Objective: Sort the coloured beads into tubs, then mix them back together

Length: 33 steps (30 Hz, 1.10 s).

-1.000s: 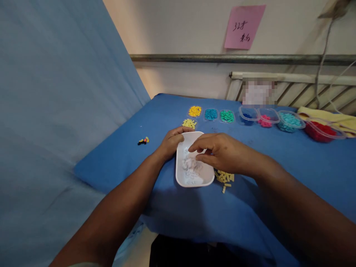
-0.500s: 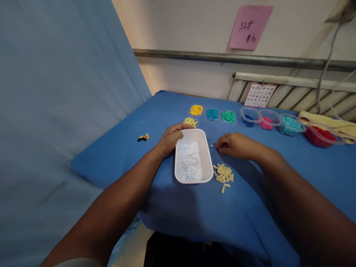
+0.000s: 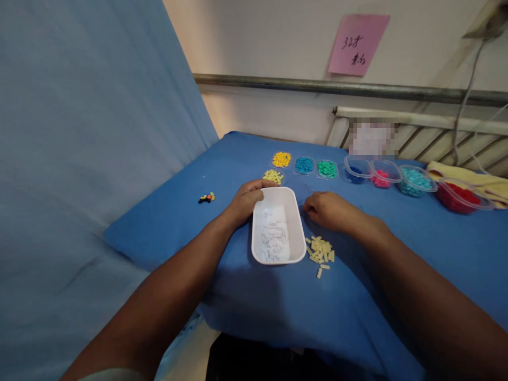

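My left hand [image 3: 246,203] grips the far left corner of a white plastic tub [image 3: 294,230], thumb over the rim and fingers round the outside. Small white building bricks [image 3: 275,239] lie in the tub, mostly toward its near end. Just right of the tub, my right hand [image 3: 326,209] rests low at the cloth with its fingers curled in. Whatever the fingertips hold, if anything, is hidden. Nearer to me, a loose pile of cream bricks [image 3: 320,250] lies on the blue cloth [image 3: 337,312] beside the tub.
Along the back stand clear containers of yellow [image 3: 281,159], blue [image 3: 304,165], green [image 3: 327,169], pink [image 3: 380,179], turquoise [image 3: 416,180] and red bricks [image 3: 458,197]. Pale yellow bricks [image 3: 273,177] sit behind my left hand. A few black and coloured pieces [image 3: 207,198] lie at left.
My right hand has shifted slightly left toward the tub. The small white piece lying by its fingertips before is now out of sight. My left hand keeps its hold on the tub.
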Available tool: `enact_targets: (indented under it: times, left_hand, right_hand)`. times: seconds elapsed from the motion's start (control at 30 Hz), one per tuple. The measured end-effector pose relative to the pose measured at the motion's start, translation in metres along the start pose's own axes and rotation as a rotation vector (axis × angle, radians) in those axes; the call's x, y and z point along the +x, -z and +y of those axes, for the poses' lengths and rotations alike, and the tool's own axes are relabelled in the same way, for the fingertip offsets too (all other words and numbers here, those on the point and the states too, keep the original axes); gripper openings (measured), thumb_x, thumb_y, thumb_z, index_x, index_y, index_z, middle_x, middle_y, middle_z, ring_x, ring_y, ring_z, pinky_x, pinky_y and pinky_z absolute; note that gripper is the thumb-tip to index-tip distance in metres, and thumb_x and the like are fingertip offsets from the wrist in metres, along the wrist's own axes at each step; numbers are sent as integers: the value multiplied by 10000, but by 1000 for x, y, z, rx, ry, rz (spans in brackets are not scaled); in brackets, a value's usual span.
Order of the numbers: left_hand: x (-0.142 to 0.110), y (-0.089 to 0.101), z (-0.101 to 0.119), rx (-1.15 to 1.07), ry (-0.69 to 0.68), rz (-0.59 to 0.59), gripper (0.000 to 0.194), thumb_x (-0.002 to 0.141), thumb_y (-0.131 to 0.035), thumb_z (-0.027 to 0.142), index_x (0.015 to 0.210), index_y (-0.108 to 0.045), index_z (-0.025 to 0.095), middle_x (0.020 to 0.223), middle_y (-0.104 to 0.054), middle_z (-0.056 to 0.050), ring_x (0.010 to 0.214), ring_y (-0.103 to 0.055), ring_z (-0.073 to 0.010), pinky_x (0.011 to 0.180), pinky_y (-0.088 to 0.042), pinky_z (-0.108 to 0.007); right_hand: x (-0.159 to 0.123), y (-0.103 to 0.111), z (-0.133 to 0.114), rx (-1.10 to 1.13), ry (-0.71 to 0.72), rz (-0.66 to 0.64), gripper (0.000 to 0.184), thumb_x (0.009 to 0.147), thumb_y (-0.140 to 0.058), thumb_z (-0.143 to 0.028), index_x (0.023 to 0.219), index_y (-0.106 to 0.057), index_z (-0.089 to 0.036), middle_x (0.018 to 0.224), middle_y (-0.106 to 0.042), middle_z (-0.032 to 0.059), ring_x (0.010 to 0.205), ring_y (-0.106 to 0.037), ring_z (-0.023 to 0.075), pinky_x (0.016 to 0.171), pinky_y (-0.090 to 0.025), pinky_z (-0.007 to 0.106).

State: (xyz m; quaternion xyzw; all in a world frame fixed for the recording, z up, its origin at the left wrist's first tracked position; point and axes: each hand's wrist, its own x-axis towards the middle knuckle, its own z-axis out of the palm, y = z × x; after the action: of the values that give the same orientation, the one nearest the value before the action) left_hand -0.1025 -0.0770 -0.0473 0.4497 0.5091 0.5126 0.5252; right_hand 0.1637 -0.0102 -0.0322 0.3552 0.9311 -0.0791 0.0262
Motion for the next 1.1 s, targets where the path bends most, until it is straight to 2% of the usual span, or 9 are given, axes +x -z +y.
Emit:
enact_targets:
  times: [0.23,0.4,0.5,0.57,0.7,0.8,0.87,1.0,1.1]
  left_hand:
    - [4,6,-5,4,-8,-21,539,600,-653,238,1109,-820,182,978,-828,-59,786,-742,-215,692,-560,-305]
    - [1,0,-2,-2,-4,-15,547,587,-655,250,1104,-824,182,983,-827,-58,804,-742,-221,702,-560,-304]
    - [-2,-5,2,-7,-5,-20,543,581,-662,247,1092,-831,178,984,-827,-58,812,-736,-216,720,-561,-304]
    - [-3,-7,3,-8,-14,-16,531,584,-667,244,1084,-834,176,979,-826,-59,805,-729,-210,731,-563,-307]
    - [-2,-6,2,6,-32,-12,519,599,-674,260,1085,-837,177,995,-825,-65,827,-731,-223,743,-569,-321]
    - [-2,-3,1,23,-19,-2,542,603,-683,271,1116,-834,183,1002,-826,-67,831,-738,-235,736,-573,-330]
    - [-3,-2,3,22,-9,20,556,603,-685,268,1133,-831,187,999,-827,-65,811,-737,-236,721,-573,-331]
    - [-5,0,11,27,-8,65,585,586,-644,246,1137,-831,185,994,-830,-67,794,-735,-241,693,-570,-329]
    - [-5,2,15,40,-31,64,605,580,-627,251,1147,-827,181,1007,-831,-70,814,-740,-251,687,-569,-331]
  right_hand:
    - [-3,3,16,-4,-94,-38,314,875,-658,-104,1087,-881,-169,1100,-876,119,986,-793,269,784,-503,314]
    - [-18,21,23,344,-126,73,224,901,-684,-149,1017,-868,-199,932,-861,44,835,-785,205,759,-559,281]
    - [-30,38,6,537,-83,281,182,946,-722,-291,1039,-860,-216,909,-844,35,787,-768,198,715,-584,293]
    - [-36,46,-13,594,34,388,196,969,-732,-343,1071,-860,-235,1023,-857,50,863,-782,205,787,-618,319]
    - [-39,51,-46,555,253,367,223,1013,-678,-278,1144,-859,-275,1148,-856,54,988,-783,216,902,-631,362]
    - [-41,55,-47,505,260,383,243,1053,-636,-270,1151,-858,-284,1161,-859,43,1054,-788,227,961,-619,376]
    - [-48,57,-38,489,215,390,243,1074,-630,-299,1165,-855,-282,1167,-860,38,1042,-792,225,934,-616,361]
    - [-75,41,-26,426,111,308,299,1106,-648,-427,1253,-829,-239,1210,-851,88,1026,-795,254,903,-627,378]
    - [-98,9,-33,343,180,229,578,1051,-735,-600,1483,-733,-216,1496,-742,180,1312,-726,356,1105,-594,500]
